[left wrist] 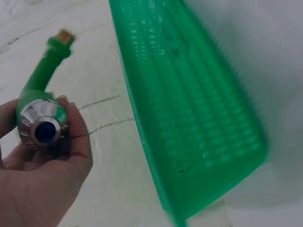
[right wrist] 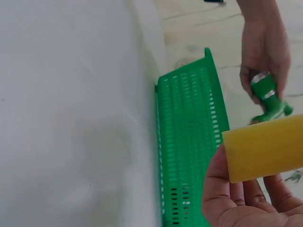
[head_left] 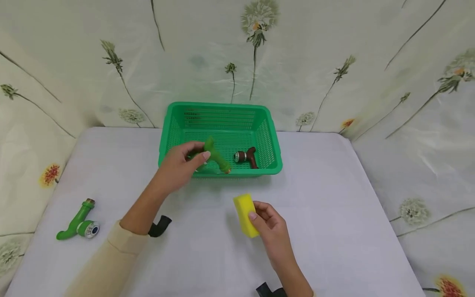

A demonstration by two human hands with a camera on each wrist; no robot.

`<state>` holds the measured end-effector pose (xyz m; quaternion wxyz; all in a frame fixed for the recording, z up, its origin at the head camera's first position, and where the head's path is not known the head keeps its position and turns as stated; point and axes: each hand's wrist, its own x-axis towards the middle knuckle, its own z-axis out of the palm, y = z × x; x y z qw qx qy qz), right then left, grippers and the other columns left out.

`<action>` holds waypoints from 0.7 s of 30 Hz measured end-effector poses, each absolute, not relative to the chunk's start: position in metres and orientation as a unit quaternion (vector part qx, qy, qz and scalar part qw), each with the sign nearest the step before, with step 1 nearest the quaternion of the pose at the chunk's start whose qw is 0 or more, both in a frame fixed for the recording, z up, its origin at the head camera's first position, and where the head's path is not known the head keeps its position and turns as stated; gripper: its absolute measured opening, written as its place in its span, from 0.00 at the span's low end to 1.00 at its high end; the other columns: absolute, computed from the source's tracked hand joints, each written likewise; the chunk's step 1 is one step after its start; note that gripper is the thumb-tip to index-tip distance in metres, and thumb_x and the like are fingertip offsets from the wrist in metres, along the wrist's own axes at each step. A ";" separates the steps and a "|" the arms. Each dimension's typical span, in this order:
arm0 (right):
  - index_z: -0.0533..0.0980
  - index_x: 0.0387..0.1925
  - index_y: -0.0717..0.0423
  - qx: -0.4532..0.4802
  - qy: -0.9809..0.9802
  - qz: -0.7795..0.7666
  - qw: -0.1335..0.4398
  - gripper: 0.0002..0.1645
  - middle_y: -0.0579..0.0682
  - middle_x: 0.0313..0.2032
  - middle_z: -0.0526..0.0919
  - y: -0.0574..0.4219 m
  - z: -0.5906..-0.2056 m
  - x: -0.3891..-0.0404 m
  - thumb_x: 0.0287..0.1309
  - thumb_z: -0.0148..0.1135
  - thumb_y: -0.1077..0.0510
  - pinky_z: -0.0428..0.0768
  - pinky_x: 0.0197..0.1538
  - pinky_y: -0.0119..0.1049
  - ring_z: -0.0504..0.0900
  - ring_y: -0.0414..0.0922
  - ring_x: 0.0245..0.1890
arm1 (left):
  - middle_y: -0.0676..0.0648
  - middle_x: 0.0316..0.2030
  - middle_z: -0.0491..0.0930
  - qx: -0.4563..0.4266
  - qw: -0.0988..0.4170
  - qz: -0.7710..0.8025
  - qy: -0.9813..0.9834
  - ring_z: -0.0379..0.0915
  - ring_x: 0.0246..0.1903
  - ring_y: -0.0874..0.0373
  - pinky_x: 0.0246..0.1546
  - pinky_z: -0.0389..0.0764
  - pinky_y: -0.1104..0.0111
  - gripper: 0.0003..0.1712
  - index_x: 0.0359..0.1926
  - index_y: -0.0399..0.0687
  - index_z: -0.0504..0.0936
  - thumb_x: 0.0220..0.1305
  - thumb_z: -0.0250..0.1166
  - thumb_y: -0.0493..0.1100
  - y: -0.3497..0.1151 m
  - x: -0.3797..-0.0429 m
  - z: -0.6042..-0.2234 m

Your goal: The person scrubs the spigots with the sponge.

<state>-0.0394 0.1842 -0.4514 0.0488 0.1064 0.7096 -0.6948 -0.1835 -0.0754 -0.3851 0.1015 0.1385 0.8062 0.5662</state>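
A green tap (head_left: 219,159) with a brass-coloured threaded end is pinched in my left hand (head_left: 179,165), over the front left of the green basket (head_left: 274,159). The left wrist view shows the silver collar of this tap (left wrist: 42,125) facing the camera. My right hand (head_left: 272,231) grips a yellow sponge (head_left: 245,215) between thumb and fingers, above the cloth in front of the basket. Inside the basket, toward the right, lies a brown tap (head_left: 248,156) with a silver collar.
A second green tap (head_left: 78,222) lies at the left of the white-covered table (head_left: 334,206). One black pipe elbow (head_left: 160,226) shows beside my left forearm, and another black piece (head_left: 269,291) sits by my right wrist. Flower-printed cloth (head_left: 208,49) hangs behind.
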 end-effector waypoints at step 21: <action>0.78 0.60 0.56 0.149 0.711 -0.685 0.054 0.22 0.58 0.54 0.83 0.196 -0.459 -0.030 0.70 0.68 0.53 0.85 0.48 0.39 0.82 0.55 0.48 | 0.39 0.59 0.80 0.261 0.296 0.267 0.879 0.77 0.53 0.46 0.56 0.79 0.53 0.20 0.61 0.35 0.80 0.78 0.62 0.45 -0.031 -0.307 -0.401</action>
